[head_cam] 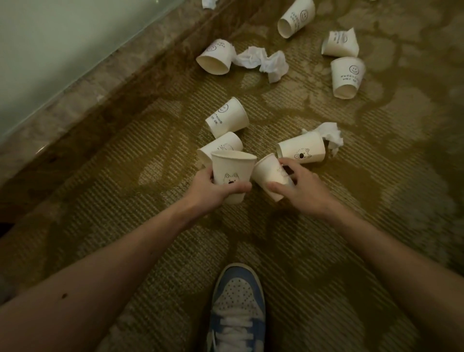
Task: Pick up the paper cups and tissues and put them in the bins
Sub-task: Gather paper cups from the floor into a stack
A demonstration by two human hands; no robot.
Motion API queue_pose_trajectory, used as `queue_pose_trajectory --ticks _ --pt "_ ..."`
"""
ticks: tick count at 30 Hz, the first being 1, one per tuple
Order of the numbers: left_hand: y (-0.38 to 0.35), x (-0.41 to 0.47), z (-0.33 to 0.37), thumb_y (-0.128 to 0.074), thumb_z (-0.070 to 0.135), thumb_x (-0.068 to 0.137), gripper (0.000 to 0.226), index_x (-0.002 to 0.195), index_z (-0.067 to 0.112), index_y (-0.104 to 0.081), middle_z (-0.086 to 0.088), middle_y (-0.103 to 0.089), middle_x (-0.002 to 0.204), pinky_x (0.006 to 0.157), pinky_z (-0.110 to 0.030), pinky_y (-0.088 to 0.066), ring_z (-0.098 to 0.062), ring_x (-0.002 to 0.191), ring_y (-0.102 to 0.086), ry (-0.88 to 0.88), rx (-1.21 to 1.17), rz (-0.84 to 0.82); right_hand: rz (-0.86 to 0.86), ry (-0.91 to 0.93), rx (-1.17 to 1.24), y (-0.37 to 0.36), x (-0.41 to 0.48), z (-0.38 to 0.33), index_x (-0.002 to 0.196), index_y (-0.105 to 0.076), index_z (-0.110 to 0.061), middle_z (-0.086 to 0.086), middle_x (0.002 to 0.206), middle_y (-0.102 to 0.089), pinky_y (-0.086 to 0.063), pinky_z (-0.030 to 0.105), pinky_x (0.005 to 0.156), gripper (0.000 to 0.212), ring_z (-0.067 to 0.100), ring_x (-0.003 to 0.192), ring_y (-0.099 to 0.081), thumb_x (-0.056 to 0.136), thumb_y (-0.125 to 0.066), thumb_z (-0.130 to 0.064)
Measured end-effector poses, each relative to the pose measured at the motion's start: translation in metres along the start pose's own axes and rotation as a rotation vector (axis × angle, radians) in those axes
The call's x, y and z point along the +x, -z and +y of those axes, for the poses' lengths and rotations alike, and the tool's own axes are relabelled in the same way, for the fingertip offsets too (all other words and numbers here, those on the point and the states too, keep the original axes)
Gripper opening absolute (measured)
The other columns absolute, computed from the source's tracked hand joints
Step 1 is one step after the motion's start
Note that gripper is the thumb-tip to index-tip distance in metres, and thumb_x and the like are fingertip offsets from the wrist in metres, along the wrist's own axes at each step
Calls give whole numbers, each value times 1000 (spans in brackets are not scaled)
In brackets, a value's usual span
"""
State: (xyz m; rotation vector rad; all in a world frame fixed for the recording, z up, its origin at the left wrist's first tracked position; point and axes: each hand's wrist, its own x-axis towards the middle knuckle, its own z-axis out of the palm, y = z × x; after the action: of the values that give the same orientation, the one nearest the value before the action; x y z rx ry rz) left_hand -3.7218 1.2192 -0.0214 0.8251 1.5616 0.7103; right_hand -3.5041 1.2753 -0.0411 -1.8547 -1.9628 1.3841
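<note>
With the left hand (213, 187), gripping an upright cup (233, 173), fingers and thumb curled round its lower wall, mouth facing up. With the right hand (302, 186), pinching a tilted cup (268, 173) just beside the first, thumb under its wall, other fingers over the top. Possibly readying to nest one in the other, though only guessing at that.

Judging the task as barely begun: holding just these two, seeing no bin anywhere in view, counting nothing as binned.

Leaving a lying cup (221, 145) directly behind the left hand, partly hidden by the upright cup, and a smiley cup (227, 118) just beyond that. Leaving a bear cup (301, 150) on its side close past the right hand, with a near tissue (330, 137) crumpled at its far end.

Leaving, well apart across the carpet (150, 201), a far-left cup (216, 57) touching a long tissue (263, 61), a top cup (296, 20), a crushed cup (340, 44), a right cup (347, 76), and an edge tissue (209, 3) cut off at the top.
</note>
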Motion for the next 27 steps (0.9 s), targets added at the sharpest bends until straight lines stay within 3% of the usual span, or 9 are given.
queue_pose_trajectory --ticks 4,8,11,14,16,18,21,24,27 --pt "-6 2 6 -87 46 65 43 98 36 -61 17 -73 85 57 -26 -57 -5 78 -72 21 -105 6 -80 -183 507 -2 -6 -9 130 -55 -33 1 126 -59 -56 44 89 51 19 105 -63 84 -71 -46" --pt "-9 2 16 -82 46 65 51 107 22 -66 -3 -75 84 56 -32 -55 -22 70 -72 41 -161 -66 -258 -253 735 -5 -11 -9 130 -57 -31 5 117 -69 -53 40 88 50 22 105 -66 85 -68 -48" --pt "-9 4 25 -80 42 68 53 110 13 -65 -7 -73 79 53 -33 -53 -24 66 -69 39 -201 -92 -316 -264 806 -6 -14 -12 124 -62 -25 8 108 -72 -52 36 78 41 21 92 -67 90 -62 -48" --pt "-9 7 32 -78 40 65 51 106 13 -65 -1 -72 74 54 -33 -54 -18 64 -67 20 -215 -44 -314 -269 652 -2 -15 -19 116 -66 -25 6 99 -74 -52 34 71 37 21 84 -70 92 -58 -52" --pt "-10 8 35 -78 39 65 50 105 14 -66 0 -72 76 55 -33 -54 -16 65 -67 11 -221 -14 -206 -205 489 6 -12 -23 105 -70 -25 6 95 -73 -54 37 70 31 20 82 -69 92 -59 -51" --pt "-11 8 37 -77 40 64 49 105 15 -65 -1 -71 78 54 -32 -54 -14 64 -66 3 -214 16 48 -99 279 14 -7 -25 100 -68 -25 2 97 -70 -52 36 76 27 17 90 -65 91 -61 -50" --pt "-12 8 37 -76 41 64 46 101 16 -64 -2 -68 78 53 -31 -52 -12 60 -63 -11 -200 39 507 62 -186 24 5 -22 125 -55 -22 6 124 -52 -41 39 95 51 23 116 -47 85 -63 -52" --pt "-14 7 37 -75 43 64 46 101 17 -64 -3 -69 84 53 -31 -52 -15 67 -64 -22 -171 42 461 31 -334 29 18 -21 145 -35 -26 14 148 -30 -30 52 110 82 35 137 -28 78 -68 -60" --pt "-16 4 39 -75 43 64 48 102 16 -64 -2 -69 83 53 -30 -52 -15 69 -65 -21 -160 41 329 -76 -356 25 32 -16 147 -30 -24 17 150 -27 -31 54 110 91 39 137 -30 76 -69 -64"
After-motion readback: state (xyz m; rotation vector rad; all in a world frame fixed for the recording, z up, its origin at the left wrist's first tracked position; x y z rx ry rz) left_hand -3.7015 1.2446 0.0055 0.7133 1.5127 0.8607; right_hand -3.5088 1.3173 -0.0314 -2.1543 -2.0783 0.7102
